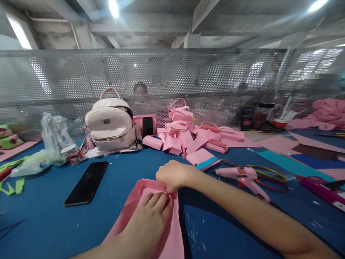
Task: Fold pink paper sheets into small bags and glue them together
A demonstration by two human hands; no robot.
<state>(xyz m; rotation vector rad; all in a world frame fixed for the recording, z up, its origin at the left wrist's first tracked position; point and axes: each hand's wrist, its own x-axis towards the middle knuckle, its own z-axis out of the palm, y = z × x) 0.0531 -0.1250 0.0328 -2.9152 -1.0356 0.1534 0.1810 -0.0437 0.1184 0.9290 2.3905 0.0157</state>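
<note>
A pink foam sheet with its edges folded up like a shallow tray lies in front of me on the blue table. My right hand reaches across to its far right corner, with the fingers closed around the raised edge from outside. Inside the fold, my left hand is closed against the same corner, its fingertips pressed together on the foam. The fingers of both hands meet at that corner and partly hide it.
A glue gun and scissors lie to the right. Left of the foam is a black phone. A white backpack, a plastic bag and piled pink foam pieces stand before a perforated metal partition.
</note>
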